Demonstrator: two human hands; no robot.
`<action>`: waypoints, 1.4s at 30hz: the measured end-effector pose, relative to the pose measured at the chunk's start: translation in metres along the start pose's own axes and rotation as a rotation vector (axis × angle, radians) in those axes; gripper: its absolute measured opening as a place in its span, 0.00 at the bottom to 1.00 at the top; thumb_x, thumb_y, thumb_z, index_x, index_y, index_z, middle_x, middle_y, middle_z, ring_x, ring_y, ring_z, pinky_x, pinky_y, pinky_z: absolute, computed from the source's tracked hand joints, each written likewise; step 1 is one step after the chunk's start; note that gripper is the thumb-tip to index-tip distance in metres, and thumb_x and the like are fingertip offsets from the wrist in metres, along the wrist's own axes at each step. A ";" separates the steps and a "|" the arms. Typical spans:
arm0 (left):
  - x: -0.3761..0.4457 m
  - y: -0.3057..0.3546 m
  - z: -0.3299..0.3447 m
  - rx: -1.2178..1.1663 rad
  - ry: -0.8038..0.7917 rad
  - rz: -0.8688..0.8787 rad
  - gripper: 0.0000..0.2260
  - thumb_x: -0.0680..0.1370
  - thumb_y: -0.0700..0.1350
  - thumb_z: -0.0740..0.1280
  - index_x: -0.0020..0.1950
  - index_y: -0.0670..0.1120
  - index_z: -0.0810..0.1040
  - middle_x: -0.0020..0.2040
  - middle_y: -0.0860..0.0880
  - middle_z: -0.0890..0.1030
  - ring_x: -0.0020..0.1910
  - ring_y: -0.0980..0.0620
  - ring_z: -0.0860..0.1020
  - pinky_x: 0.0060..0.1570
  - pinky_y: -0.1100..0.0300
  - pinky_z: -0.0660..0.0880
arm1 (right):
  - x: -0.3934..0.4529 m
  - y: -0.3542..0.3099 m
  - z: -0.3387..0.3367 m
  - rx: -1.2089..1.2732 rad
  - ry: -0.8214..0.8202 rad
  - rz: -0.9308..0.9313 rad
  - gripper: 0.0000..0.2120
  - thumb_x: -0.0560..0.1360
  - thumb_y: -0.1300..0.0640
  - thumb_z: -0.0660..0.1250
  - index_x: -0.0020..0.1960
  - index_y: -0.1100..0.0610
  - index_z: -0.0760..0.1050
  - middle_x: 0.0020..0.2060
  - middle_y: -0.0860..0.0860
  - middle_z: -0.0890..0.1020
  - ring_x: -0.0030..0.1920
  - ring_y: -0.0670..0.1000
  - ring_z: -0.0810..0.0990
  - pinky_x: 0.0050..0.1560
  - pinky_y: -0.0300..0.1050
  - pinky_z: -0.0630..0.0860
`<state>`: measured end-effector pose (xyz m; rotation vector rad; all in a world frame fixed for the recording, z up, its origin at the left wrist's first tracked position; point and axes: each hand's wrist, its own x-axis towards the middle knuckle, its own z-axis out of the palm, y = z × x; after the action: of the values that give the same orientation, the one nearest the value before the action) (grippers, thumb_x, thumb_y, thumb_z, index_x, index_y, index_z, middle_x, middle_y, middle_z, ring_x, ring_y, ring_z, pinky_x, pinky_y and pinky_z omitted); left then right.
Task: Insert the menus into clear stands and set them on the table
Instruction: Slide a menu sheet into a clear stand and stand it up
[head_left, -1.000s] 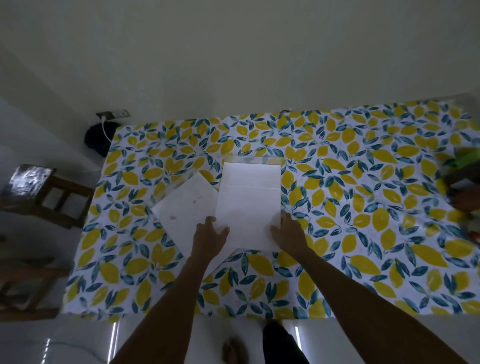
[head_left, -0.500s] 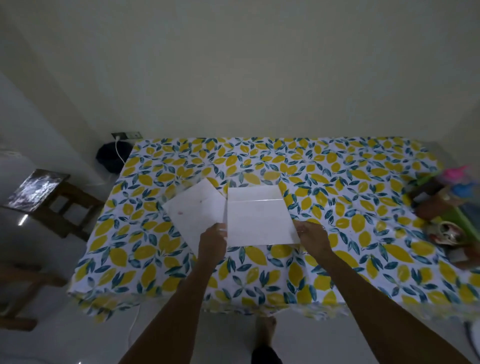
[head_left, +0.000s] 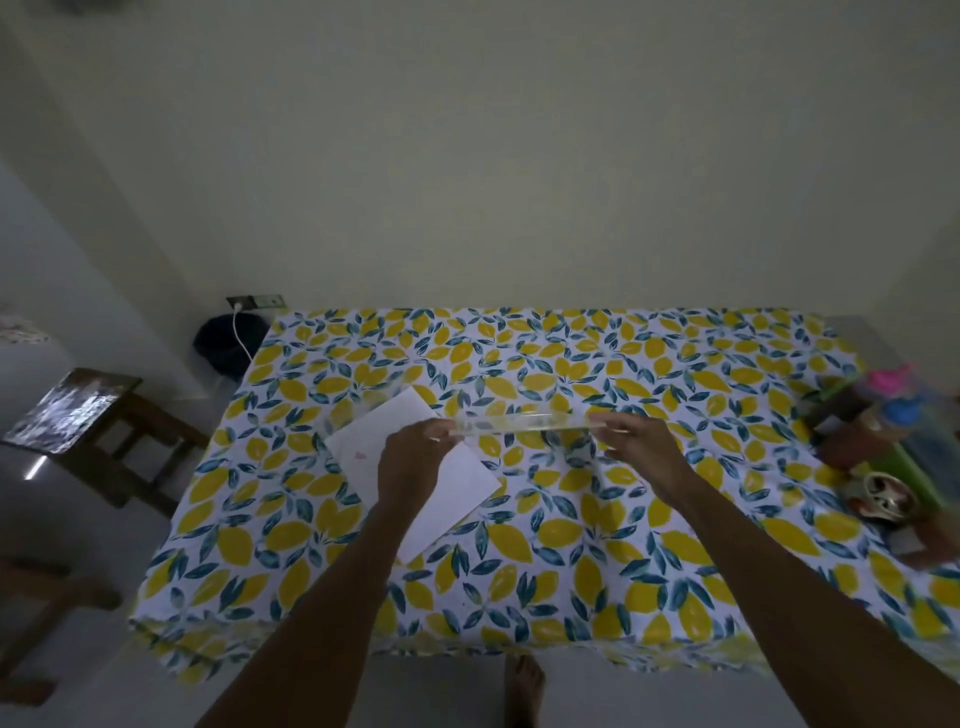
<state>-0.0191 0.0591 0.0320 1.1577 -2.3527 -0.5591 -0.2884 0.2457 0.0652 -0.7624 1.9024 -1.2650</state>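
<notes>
Both hands pinch one clear acrylic menu stand (head_left: 524, 422) by its ends: the left hand (head_left: 415, 457) closes thumb and fingertips on the end at 9 o'clock, the right hand (head_left: 636, 441) does the same on the end at 3 o'clock. Seen edge-on, the stand shows as a thin, level strip held above the lemon-print tablecloth (head_left: 597, 551), toward 12 o'clock from the table's middle. Whether a sheet sits inside it cannot be told from this angle. At 7 o'clock from the stand, a white menu sheet (head_left: 457, 483) lies flat and skewed on the cloth, partly under the left hand and forearm; a small pink mark shows near its 9 o'clock edge. At the table's 3 o'clock edge stands a blurred cluster of bottles and containers (head_left: 883, 431). Off the table at 9 o'clock stands a wooden stool (head_left: 98, 421).
</notes>
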 end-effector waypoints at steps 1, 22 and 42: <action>0.014 0.002 -0.004 -0.046 0.004 -0.024 0.11 0.76 0.55 0.66 0.52 0.53 0.85 0.51 0.56 0.85 0.50 0.57 0.82 0.51 0.63 0.76 | 0.010 -0.008 0.000 -0.009 0.010 -0.036 0.12 0.75 0.53 0.72 0.57 0.53 0.82 0.54 0.51 0.83 0.52 0.51 0.83 0.54 0.55 0.81; 0.182 -0.013 0.050 -0.372 0.101 -0.276 0.08 0.74 0.46 0.73 0.51 0.47 0.80 0.46 0.54 0.84 0.42 0.66 0.81 0.42 0.62 0.80 | 0.203 0.008 0.039 -0.211 0.146 -0.126 0.11 0.79 0.44 0.62 0.53 0.50 0.77 0.41 0.45 0.81 0.41 0.43 0.80 0.39 0.40 0.75; 0.181 -0.028 0.071 -0.157 -0.064 -0.307 0.11 0.75 0.55 0.68 0.52 0.50 0.74 0.49 0.50 0.82 0.45 0.51 0.81 0.43 0.48 0.81 | 0.210 0.016 0.053 -0.258 0.177 0.047 0.10 0.77 0.50 0.67 0.51 0.57 0.77 0.46 0.52 0.82 0.49 0.55 0.81 0.47 0.47 0.75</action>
<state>-0.1394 -0.0930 -0.0008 1.4543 -2.1495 -0.8804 -0.3654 0.0587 -0.0139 -0.7502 2.2448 -1.1011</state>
